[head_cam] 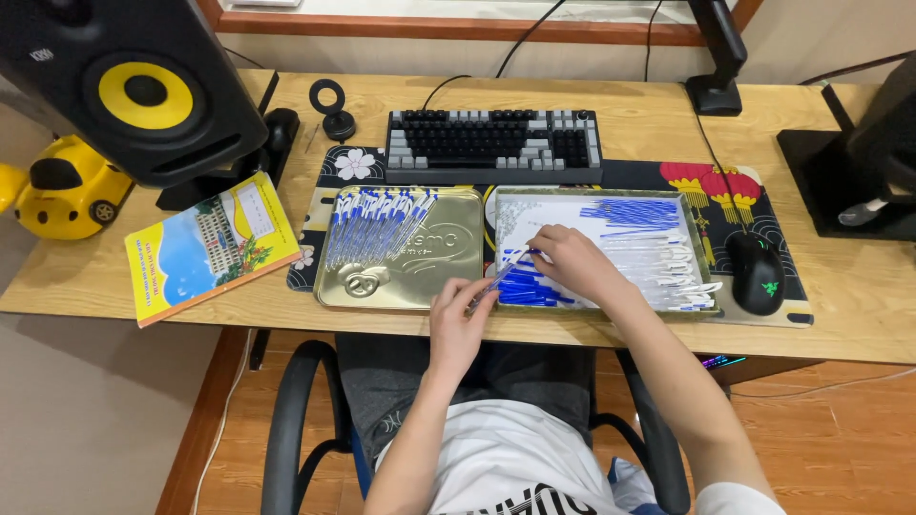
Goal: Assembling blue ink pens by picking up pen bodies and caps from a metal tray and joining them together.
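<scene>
Two trays on bench (620, 124): gold tin (448, 277) holds assembled pens (377, 224); white tray (587, 202) holds blue caps (530, 286), barrels. Left hand (458, 319) and right hand (572, 262) pinch one pen (496, 279).

Single head-worn view, looking steeply down and forward from above the seated person. Wooden desk (630, 133) fills the frame's middle, its far edge near the top; lap and chair (286, 420) sit at the bottom. Close range, arms enter from below. No second view.

Both forearms reach forward — left hand (458, 324) in a closed grip, right hand (572, 262) pinching, fingers curled.
</scene>
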